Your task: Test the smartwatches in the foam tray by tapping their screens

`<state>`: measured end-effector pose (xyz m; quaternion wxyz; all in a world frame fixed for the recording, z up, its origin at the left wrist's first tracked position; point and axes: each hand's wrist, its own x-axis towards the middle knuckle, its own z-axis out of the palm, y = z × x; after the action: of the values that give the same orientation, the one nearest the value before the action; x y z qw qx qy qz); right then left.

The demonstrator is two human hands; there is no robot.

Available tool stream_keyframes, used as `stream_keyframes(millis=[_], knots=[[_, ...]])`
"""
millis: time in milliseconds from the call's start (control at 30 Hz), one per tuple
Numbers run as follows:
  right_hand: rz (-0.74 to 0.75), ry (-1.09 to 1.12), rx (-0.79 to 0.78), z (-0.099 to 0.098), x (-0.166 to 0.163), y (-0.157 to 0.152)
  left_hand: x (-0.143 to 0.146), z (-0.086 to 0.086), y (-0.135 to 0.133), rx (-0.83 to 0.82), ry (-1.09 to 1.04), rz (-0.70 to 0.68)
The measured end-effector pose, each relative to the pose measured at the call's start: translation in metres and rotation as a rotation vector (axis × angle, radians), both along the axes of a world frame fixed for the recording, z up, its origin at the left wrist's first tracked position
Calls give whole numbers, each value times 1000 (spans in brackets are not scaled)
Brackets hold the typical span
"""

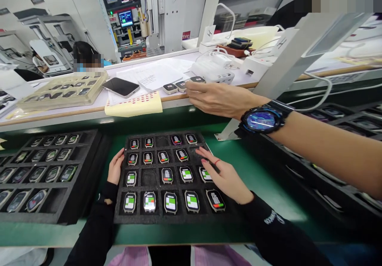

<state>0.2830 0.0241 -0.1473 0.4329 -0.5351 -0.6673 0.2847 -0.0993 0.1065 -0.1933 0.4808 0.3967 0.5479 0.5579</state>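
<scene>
A black foam tray [179,217] lies on the green bench, its slots holding several smartwatch heads without straps. Some screens are lit green and white; others are dark with red and green bars. My left hand [115,167] grips the tray's left edge, fingers together along its side. Over the tray's right side is my right hand [228,178], fingers extended and apart. Its fingertips hover by a slot in the second row, and it partly covers a green-lit smartwatch [204,174]. I see nothing in its grasp.
From the right, another person's hand [221,99] reaches across to smartwatch heads [170,88] on the white shelf [98,107]. A phone [121,87] and papers lie there. More watch-filled foam trays flank mine: a left tray [71,214] and a right tray [292,170]. A slanted white post [286,65] stands right.
</scene>
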Motion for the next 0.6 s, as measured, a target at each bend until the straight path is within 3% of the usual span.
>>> stream_keyframes(millis=[200,467,600], knots=[[38,-105,221,-14,-14,20,-5,-1,8,-19,-9,-68],[203,-205,219,-18,-14,25,5,12,16,10,11,-154],[213,-248,180,-18,-14,25,7,13,14,-16,14,-192]])
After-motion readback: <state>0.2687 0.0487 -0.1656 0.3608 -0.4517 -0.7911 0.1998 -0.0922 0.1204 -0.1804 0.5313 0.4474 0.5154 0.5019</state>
